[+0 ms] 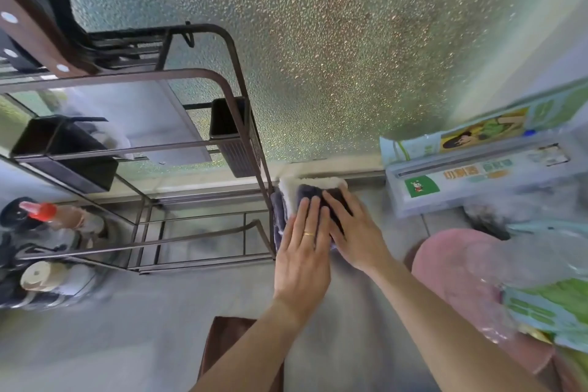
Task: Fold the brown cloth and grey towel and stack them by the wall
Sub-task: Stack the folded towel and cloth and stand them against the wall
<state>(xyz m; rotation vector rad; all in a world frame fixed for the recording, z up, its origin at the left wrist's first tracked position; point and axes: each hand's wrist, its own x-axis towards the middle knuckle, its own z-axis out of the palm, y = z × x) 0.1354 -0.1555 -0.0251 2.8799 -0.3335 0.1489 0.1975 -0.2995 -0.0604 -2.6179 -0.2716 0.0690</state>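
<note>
Item: folded dark grey towel with a white fleecy edge (313, 192), lying flat on the pale grey worktop (159, 321), its far edge against the base of the frosted, pebbled glass wall (334, 57) and its left side just beside the leg of the dark brown metal wire rack (241, 99).

Left hand (302, 261): palm down on the near left part of the towel, fingers (310, 216) straight and held together, pressing flat, gripping nothing; a thin gold ring (308, 233) sat on one finger.

Right hand (356, 229): palm down on the right part of the towel, fingers straight and slightly spread, pressing flat; its inner edge touched the left hand.

Brown cloth (229, 350): a folded piece at the near edge of the worktop, partly hidden under the left forearm, well apart from the towel.

Surroundings: a pale box with green labels and printed characters (477, 181) stood by the wall to the right of the towel. A pink rounded object (458, 274) lay nearer on the right. A bottle with a red cap (41, 212) stood at far left, beside the rack.
</note>
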